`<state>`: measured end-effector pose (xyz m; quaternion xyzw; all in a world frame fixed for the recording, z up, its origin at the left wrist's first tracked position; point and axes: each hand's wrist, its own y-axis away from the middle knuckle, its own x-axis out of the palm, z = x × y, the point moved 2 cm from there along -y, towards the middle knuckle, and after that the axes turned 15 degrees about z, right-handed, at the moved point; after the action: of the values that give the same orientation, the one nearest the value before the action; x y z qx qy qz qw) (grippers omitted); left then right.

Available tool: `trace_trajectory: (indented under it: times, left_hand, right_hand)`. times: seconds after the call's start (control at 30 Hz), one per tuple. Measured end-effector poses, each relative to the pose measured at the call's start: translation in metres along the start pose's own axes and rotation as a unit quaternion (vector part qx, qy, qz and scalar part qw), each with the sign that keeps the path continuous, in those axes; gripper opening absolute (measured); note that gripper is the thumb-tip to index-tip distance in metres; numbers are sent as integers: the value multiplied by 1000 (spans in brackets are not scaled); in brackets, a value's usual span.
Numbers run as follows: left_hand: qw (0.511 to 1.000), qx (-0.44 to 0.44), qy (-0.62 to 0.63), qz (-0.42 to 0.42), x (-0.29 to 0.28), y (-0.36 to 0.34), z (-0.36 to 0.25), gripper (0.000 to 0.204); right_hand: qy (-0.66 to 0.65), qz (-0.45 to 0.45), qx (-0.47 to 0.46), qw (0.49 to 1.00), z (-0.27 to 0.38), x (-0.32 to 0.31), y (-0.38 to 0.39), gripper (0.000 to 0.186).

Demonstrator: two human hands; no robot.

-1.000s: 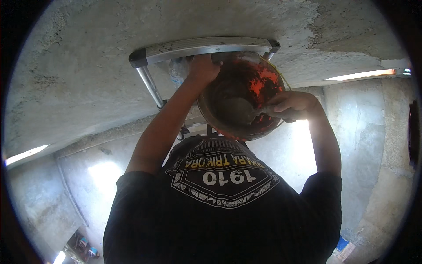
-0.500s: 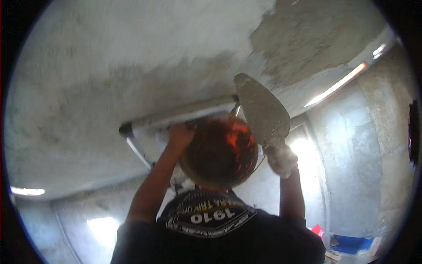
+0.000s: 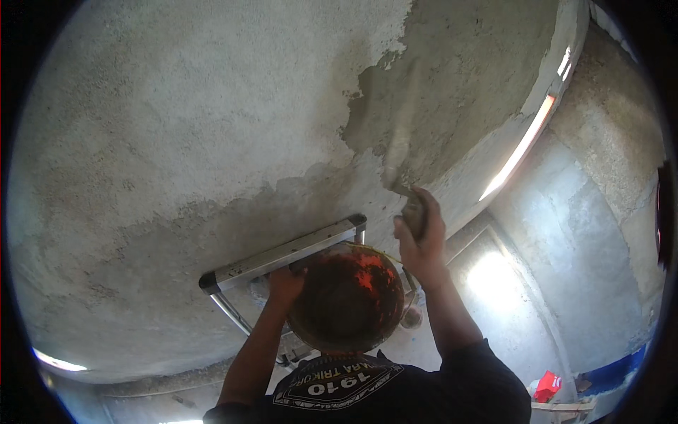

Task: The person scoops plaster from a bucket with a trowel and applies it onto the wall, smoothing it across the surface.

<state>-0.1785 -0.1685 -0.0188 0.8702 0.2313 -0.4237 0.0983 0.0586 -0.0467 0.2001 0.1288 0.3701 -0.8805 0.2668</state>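
Note:
My left hand (image 3: 284,286) is closed on the left rim of a round bucket (image 3: 369,274). The bucket's inside is dark and smeared, with red-orange patches showing. My right hand (image 3: 425,244) is wrapped around the handle of a trowel (image 3: 401,145), raised up and to the right of the bucket. The trowel's blade is blurred by motion and lies over the damp grey plaster on the wall (image 3: 233,120); whether it touches cannot be told.
Just beyond the bucket is the metal top of a stepladder (image 3: 282,253) with black end caps, close to the wall. Darker wet plaster (image 3: 480,78) covers the upper right. A bright slit (image 3: 519,148) runs along the right edge. A red box (image 3: 547,386) sits low on the right.
My right hand has raised the trowel from beside the bucket up against the wall area. The view has shifted, so bucket and ladder appear lower. My left hand stays on the bucket.

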Motion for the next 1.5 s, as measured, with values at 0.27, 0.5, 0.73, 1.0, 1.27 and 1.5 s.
trace_trajectory:
  times: [0.27,0.5,0.73,1.0,1.27,1.5]
  left_hand:
    - [999,-29,-14,-1,-5,2,-3,70]
    - [1000,-4,11,2,-8,5,2,65]
    - [1000,13,25,10,-8,2,-3,66]
    - [1000,21,12,-9,-3,2,0,65]
    - [999,20,29,-2,-7,2,-5,65]
    - [998,36,45,-6,-5,2,2,69]
  right_hand:
    - [141,-54,-107,983,-29,31,-46,48]
    - [188,-48,-82,978,-18,39,-66,54]
    - [243,14,-27,969,-22,49,-45,55]
    - [154,-108,-156,970,-17,31,-46,50]
    - [29,5,-67,997,3,52,-62,50]
    - [35,20,-26,999,5,46,-45,50]
